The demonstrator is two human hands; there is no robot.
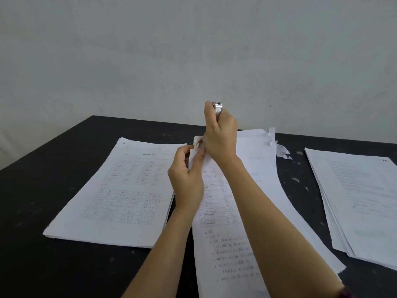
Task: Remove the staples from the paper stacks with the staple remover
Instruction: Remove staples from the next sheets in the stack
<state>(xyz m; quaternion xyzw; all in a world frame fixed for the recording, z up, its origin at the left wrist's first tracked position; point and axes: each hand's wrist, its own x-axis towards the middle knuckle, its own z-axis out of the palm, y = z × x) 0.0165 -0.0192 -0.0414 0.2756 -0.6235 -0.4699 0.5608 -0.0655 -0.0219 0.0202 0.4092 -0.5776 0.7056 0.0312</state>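
- Head view, the only one: black table against a plain pale wall; three lots of printed paper lie on it side by side.
- Left paper stack: flat on the table, printed with tables of small text, not touching either hand.
- Right paper stack: flat, sheets fanned a little at the near edge, well apart from the hands and partly cut off by the frame edge.
- Middle paper stack: between the other two, running under both forearms; its far sheets are ragged at the top right.
- Paper scraps: small torn white bits on the table just beside that ragged top edge.
- Left hand: thumb and curled fingers pinch the top-left corner of the middle stack's upper sheets — the corner is bent up off the table. Brownish marks show on it.
- Right hand: raised just above that corner, fist closed round the staple remover. Only the tool's shiny metal end shows, poking out above the thumb and fingers.
- The remover's working end is hidden inside the fist — cannot tell whether it touches the paper or a staple.
- The heel of the right hand sits right at the held-up corner; contact cannot be made out.
- A strip of dark red sleeve shows on the right arm at the bottom edge.
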